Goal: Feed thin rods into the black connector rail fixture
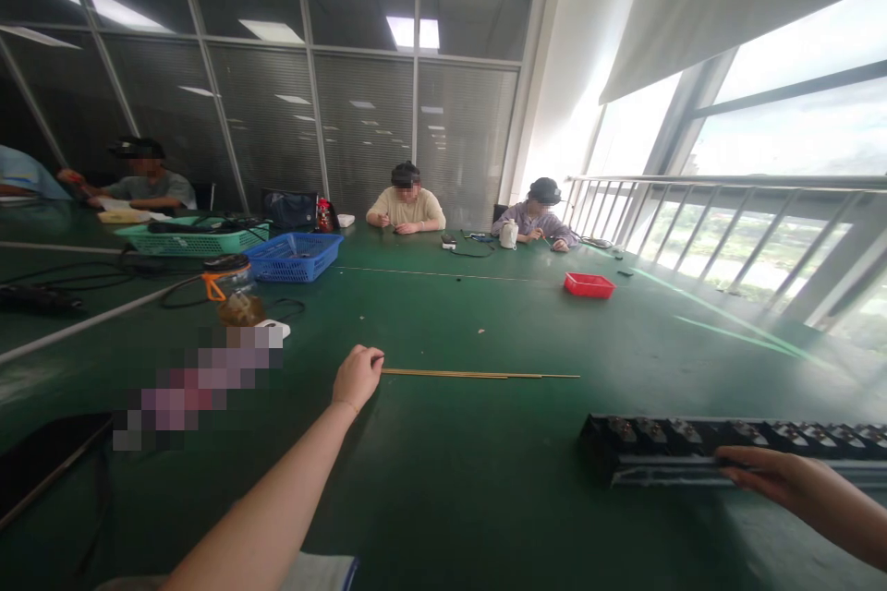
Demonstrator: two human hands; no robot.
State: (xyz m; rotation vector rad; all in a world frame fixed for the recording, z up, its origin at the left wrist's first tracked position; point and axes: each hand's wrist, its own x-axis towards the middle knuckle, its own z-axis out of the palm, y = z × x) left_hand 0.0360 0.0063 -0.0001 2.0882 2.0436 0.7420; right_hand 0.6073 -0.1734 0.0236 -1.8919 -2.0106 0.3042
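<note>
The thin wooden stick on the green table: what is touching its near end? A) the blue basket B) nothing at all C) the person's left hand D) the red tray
C: the left hand pinches the end of the thin stick, which lies flat on the green table; the red tray and blue basket sit farther off.

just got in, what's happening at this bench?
A person at a green table has the left hand closed on the end of some thin sticks lying flat on it. The right hand rests, fingers extended, on a long black strip of sockets near the table's right edge. Three other people sit at work on the far side, past a red tray and blue basket.
</note>
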